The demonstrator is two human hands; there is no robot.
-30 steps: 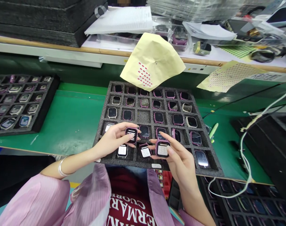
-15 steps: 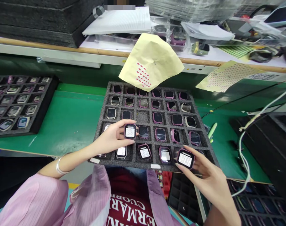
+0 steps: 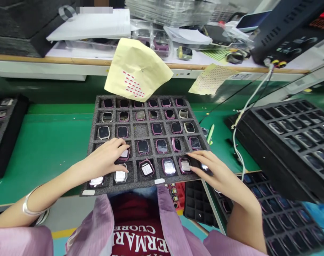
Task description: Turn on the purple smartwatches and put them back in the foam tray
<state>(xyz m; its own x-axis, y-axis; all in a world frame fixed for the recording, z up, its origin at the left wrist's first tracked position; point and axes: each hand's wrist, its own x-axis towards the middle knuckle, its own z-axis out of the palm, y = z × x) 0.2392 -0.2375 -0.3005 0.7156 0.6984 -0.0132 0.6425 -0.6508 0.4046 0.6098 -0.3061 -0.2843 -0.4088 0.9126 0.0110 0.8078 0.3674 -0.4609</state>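
A black foam tray [image 3: 148, 183] holds rows of square smartwatches, mostly with purple or pale frames. My left hand [image 3: 106, 158] is over the tray's left side, thumb and fingers apart around a purple smartwatch [image 3: 125, 154] with a lit white screen, which sits in its compartment. Under my left thumb lies a pale-framed lit watch [image 3: 120, 175]. At the front right, my right hand [image 3: 214, 169] has its fingers spread beside another purple lit watch [image 3: 184, 165], also in a compartment. A further bright screen [image 3: 204, 166] shows partly beneath my right palm.
Yellow paper [image 3: 136, 71] hangs from the shelf edge over the tray's back. Stacked watch trays [image 3: 258, 142] stand on the right, with a white cable [image 3: 234, 142] in front. Another tray [image 3: 10, 135] is at the left. A green tool [image 3: 210, 134] lies near the tray.
Both hands have lowered the watches they held; these now sit in tray compartments, and the fingers have loosened. The view has turned to the right.
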